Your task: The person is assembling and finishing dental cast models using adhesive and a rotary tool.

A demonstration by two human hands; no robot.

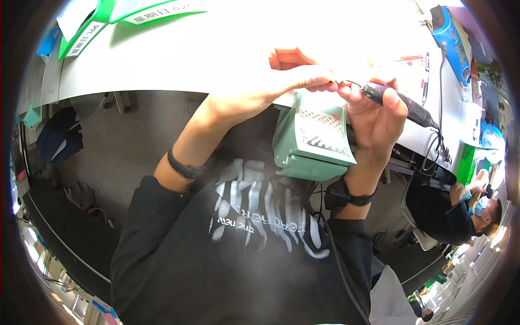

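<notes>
My right hand point(382, 116) grips a dark rotary handpiece point(414, 110), its front end toward my left fingers and a cord at its back. A thin metal shank point(351, 82) sticks out of the front. At the shank's tip my left hand point(290, 80) is closed in a pinch; any small piece between the fingertips is too small and glaring to make out. Just below both hands, at the table's edge, a pale green box point(309, 165) holds a light panel point(322, 127) with rows of small holes or pegs.
The white table point(162, 65) is washed out by bright light. Green bins point(81, 40) stand far left. At the right are a blue device point(450, 46), a pen point(424, 81) and loose cords point(436, 149). A seated person point(447, 211) works further right.
</notes>
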